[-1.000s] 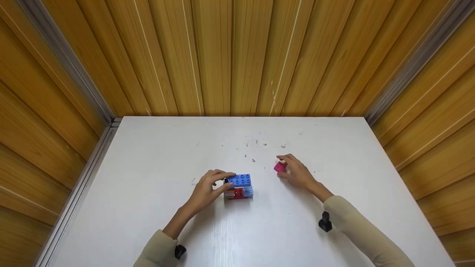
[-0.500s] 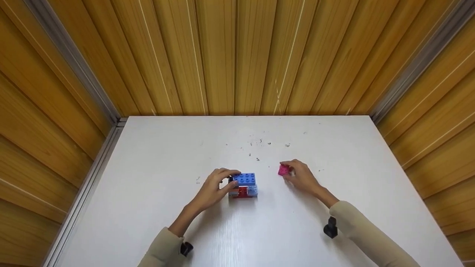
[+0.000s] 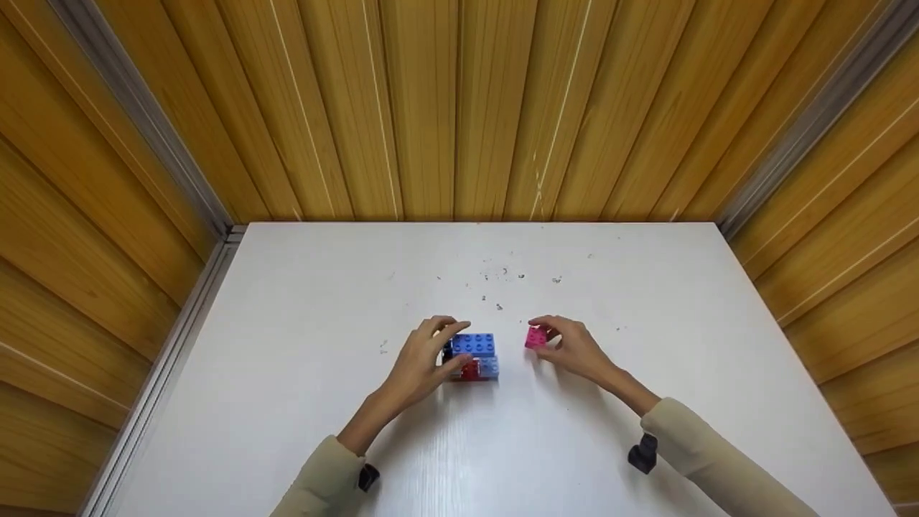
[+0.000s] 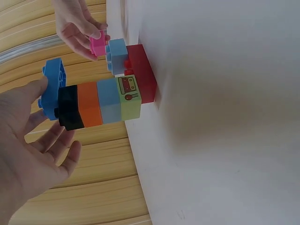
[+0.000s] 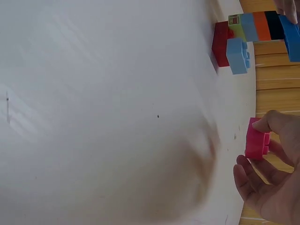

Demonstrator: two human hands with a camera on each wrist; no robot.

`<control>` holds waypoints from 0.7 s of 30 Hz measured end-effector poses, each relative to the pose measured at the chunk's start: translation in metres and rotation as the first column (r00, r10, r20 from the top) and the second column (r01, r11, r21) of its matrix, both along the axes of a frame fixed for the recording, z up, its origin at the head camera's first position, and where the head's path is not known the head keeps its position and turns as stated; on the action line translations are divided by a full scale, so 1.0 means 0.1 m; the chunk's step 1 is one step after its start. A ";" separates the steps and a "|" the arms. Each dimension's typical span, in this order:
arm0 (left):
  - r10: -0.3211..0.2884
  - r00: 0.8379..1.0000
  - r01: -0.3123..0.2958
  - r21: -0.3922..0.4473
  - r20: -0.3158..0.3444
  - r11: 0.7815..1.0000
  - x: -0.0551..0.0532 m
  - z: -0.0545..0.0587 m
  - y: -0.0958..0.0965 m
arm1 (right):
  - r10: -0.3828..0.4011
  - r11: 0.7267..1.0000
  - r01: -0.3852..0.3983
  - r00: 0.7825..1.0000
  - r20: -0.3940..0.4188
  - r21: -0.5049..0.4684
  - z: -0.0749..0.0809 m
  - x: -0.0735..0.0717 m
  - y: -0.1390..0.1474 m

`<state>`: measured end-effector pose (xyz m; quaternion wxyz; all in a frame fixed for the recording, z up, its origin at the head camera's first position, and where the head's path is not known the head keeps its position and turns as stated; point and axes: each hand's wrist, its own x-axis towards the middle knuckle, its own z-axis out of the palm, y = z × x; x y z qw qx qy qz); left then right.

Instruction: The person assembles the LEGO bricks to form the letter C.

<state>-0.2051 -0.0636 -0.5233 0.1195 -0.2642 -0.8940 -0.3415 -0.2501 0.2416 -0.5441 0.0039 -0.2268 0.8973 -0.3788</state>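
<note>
My right hand (image 3: 576, 350) pinches a small pink toy brick (image 3: 535, 337) between thumb and fingers, held off the table in the right wrist view. To its left stands a built stack. Its red base brick (image 4: 141, 73) carries a light blue brick (image 4: 118, 56) and a column of yellow-green printed (image 4: 130, 97), grey-blue (image 4: 109, 100), orange (image 4: 89, 104) and black (image 4: 70, 107) bricks. A blue eight-stud brick (image 3: 474, 344) tops the column and overhangs to the right. My left hand (image 3: 418, 361) is around the blue brick with fingers spread; the thumb touches it in the left wrist view.
The white table (image 3: 287, 345) has small dark marks (image 3: 502, 276) beyond the hands. Wood-patterned panels (image 3: 459, 108) rise behind and at both sides. A black wrist device (image 3: 642, 454) hangs by the right sleeve.
My right hand has moved left toward the stack, bringing the pink brick with it. My left hand's fingers have spread and shifted slightly on the blue brick. The stack remains standing.
</note>
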 end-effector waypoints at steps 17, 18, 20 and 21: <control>-0.008 0.998 0.007 0.027 0.059 1.000 -0.03 -0.06 -0.02 | 0.066 0.994 -0.064 0.998 0.024 -0.084 0.04 0.13 -0.28; -0.010 0.998 0.007 0.035 0.067 0.999 -0.03 -0.07 -0.02 | 0.070 0.994 -0.067 0.997 0.025 -0.087 0.04 0.13 -0.29; -0.011 0.997 0.007 0.049 0.077 0.999 -0.03 -0.08 -0.02 | 0.084 0.992 -0.082 0.996 0.014 -0.093 0.04 0.13 -0.31; -0.012 0.997 0.008 0.054 0.078 0.999 -0.04 -0.08 -0.02 | 0.086 0.992 -0.085 0.996 0.012 -0.092 0.03 0.14 -0.32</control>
